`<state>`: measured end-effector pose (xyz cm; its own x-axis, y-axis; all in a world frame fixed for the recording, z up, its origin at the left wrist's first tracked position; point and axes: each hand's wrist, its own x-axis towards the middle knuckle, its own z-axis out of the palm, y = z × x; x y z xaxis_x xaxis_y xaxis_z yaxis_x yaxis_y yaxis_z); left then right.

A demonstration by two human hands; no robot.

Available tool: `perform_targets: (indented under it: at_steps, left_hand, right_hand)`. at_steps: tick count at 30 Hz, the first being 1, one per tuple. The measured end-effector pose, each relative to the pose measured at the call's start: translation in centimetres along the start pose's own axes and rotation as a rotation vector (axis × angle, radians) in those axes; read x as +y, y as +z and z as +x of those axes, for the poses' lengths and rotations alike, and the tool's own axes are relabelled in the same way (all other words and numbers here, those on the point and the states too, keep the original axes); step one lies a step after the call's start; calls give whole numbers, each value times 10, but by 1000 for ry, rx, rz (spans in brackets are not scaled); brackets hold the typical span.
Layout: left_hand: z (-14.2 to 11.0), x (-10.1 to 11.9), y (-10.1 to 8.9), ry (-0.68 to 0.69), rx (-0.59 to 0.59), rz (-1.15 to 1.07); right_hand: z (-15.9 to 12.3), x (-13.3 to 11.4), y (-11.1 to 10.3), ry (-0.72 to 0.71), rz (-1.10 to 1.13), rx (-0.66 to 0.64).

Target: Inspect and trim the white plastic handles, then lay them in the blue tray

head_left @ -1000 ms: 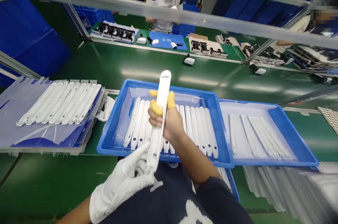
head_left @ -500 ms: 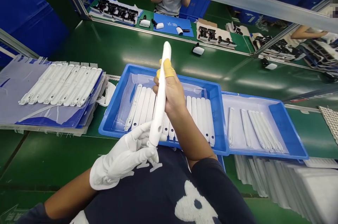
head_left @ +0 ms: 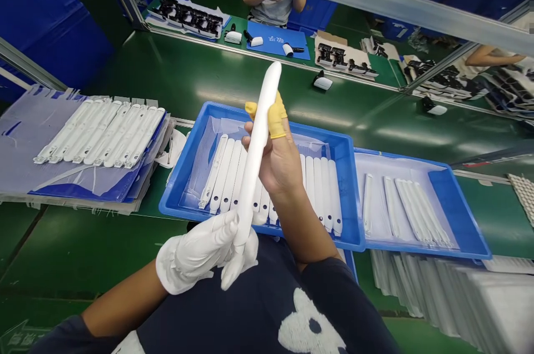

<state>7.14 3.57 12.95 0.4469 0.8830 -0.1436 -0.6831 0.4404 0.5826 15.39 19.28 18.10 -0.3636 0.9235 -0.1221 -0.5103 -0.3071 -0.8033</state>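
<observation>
Right hand (head_left: 277, 162) closed around the long white plastic strip (head_left: 254, 159) at about mid-length, yellow finger cots (head_left: 277, 119) on two digits. Strip is tilted, upper end leaning away from the person, held above the blue tray (head_left: 350, 187) and not touching it. Left hand (head_left: 196, 251), in a white glove, is closed on the strip's lower end. Tray holds a row of matching white strips (head_left: 221, 176) side by side on clear film (head_left: 196, 165). Second blue tray (head_left: 459, 215) sits just right of it, with more strips (head_left: 417, 209). Left of the trays on the green counter (head_left: 92, 248), another row of strips (head_left: 100, 131) lies on stacked plastic sheets (head_left: 25, 143). Co-worker (head_left: 273, 9) stands at the far side.
</observation>
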Motion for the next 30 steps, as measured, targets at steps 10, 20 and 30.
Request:
perform_targets:
  at_steps: [10, 20, 30]
  left_hand:
    - [11, -35, -40, 10, 299, 584]
    - [13, -34, -67, 463, 466, 1421]
    - [21, -2, -98, -204, 908, 2045]
  right_hand:
    - [-24, -5, -10, 7, 59, -154]
    - [-35, 5, -22, 59, -155, -249]
    - [42, 103, -64, -60, -1198, -325]
